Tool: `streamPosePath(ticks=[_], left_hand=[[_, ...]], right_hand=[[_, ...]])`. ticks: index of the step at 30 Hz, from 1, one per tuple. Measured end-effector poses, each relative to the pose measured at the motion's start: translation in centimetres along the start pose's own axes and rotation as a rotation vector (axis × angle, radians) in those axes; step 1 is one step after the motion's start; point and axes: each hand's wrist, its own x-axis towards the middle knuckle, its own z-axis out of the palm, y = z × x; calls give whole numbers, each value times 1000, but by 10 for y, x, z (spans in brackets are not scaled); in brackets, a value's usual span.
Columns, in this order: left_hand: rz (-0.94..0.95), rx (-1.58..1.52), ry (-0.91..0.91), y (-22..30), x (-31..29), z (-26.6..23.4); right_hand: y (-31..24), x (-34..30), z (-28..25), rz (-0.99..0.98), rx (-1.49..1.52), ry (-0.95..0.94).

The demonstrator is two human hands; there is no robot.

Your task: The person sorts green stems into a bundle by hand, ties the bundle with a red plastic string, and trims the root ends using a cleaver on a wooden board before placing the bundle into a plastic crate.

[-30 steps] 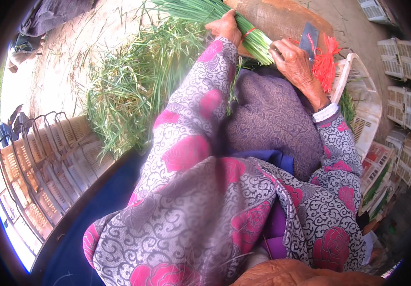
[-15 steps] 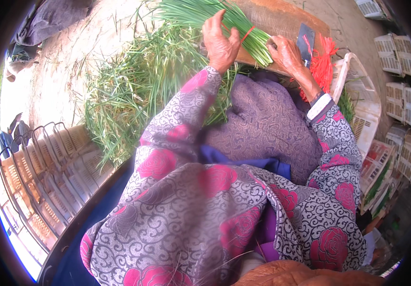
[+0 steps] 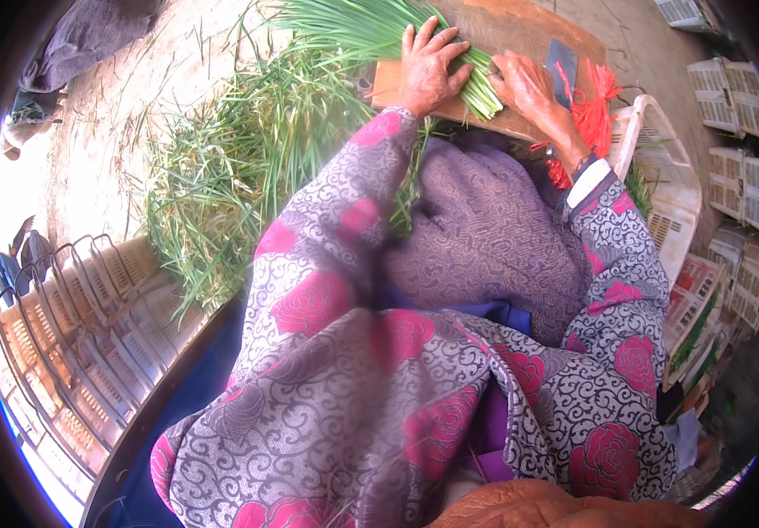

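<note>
A bundle of long green stalks (image 3: 371,26) lies across a wooden board (image 3: 520,26) at the top of the view. My left hand (image 3: 428,62) lies on top of the bundle with fingers spread, holding it down. My right hand (image 3: 525,84) is curled against the bundle's cut ends (image 3: 485,92); what its fingers hold is hidden. A dark flat blade (image 3: 561,62) shows just beyond that hand. Red strings (image 3: 592,101) lie beside it. Both arms are in grey sleeves with pink roses.
A loose heap of green stalks (image 3: 239,176) covers the ground on the left. A white plastic crate (image 3: 661,176) stands on the right, with more crates (image 3: 740,97) behind it. Stacked crates (image 3: 63,352) are at lower left. Purple cloth (image 3: 485,229) covers my lap.
My left hand shifted from gripping the bundle near a red band to lying flat over it on the board. The right hand stayed at the cut ends.
</note>
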Motion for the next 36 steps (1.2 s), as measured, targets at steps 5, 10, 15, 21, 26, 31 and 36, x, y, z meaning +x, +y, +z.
streamPosePath(ticks=[5,10,15,21,26,31,36], left_hand=[[26,-11,-3,-6,0,-3],[45,26,-35,-7,2,-2],[-26,1,-84,-12,-5,-1],[-24,27,-129,-5,2,1],[9,-4,-44,-7,-1,-2],[31,0,-20,-7,1,-4],[24,-8,-75,-9,3,-10]], right_hand=[[20,19,2,-130,-3,-174],[43,5,17,-211,54,-10],[29,-12,2,-98,157,44],[12,1,14,-150,0,83],[3,15,12,-95,20,14],[10,17,16,-148,70,48],[13,3,11,-107,198,61]])
